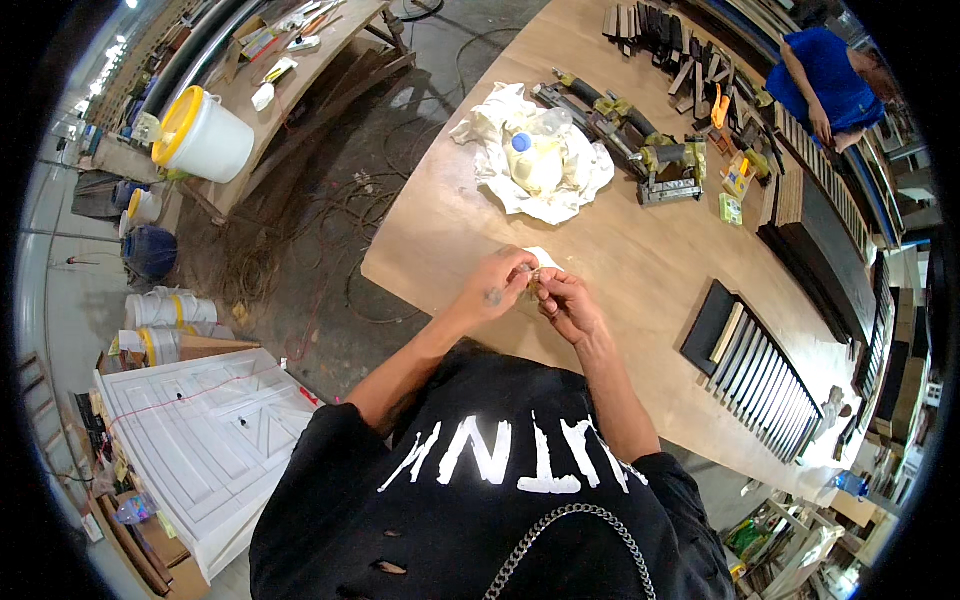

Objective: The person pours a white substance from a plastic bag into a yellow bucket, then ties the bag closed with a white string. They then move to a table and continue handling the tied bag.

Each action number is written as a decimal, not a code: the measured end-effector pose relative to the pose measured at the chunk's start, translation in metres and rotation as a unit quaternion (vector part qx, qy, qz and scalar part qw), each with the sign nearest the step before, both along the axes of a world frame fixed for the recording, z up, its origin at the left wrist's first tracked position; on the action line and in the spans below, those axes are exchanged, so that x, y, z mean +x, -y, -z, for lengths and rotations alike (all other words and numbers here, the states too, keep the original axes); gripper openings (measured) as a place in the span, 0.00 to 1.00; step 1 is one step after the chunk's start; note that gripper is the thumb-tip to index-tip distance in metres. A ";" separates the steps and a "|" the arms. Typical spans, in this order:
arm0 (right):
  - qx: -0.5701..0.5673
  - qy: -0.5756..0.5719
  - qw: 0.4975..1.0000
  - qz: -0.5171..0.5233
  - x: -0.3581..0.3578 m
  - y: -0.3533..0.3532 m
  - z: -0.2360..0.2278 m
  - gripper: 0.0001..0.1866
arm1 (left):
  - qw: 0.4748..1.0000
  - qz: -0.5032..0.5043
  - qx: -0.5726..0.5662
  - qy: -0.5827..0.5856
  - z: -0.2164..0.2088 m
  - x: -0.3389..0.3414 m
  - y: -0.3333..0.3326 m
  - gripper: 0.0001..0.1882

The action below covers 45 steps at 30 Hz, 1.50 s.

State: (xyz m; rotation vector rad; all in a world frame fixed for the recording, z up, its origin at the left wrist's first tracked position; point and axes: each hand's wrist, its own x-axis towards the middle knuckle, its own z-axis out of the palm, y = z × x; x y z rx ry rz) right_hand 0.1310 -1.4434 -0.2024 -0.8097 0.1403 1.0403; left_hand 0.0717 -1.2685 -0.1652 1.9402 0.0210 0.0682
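Observation:
My left hand [496, 282] and my right hand [570, 306] meet over the near edge of the wooden table [450, 215]. The fingers of both are closed in a pinch around something small and pale brown, too little to name. Just beyond the fingertips shows a white scrap [545, 258], perhaps paper. Farther off lies a crumpled white sheet [495, 112], with a plastic bottle [540, 168] with a blue cap lying on it. Neither hand touches the sheet or the bottle.
Nail guns [672, 172] lie right of the bottle, near dark wood strips [683, 45]. A slatted black frame [765, 375] is at the right. Another person in blue [822, 80] works at the far right. A white bucket [215, 140] stands on a bench at left; white panels [200, 420] sit lower left.

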 end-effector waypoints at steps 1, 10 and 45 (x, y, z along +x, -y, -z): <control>0.032 -0.026 0.999 0.002 -0.003 -0.001 0.001 0.06 | 1.000 0.007 0.008 0.009 0.002 -0.002 -0.001 0.07; -0.064 0.037 0.997 0.017 0.000 -0.005 -0.007 0.07 | 0.996 0.006 0.072 0.057 0.001 -0.004 -0.003 0.09; -0.446 0.666 0.598 -0.018 -0.047 0.008 -0.032 0.20 | 0.927 -0.044 -0.328 -0.178 0.007 -0.008 -0.008 0.05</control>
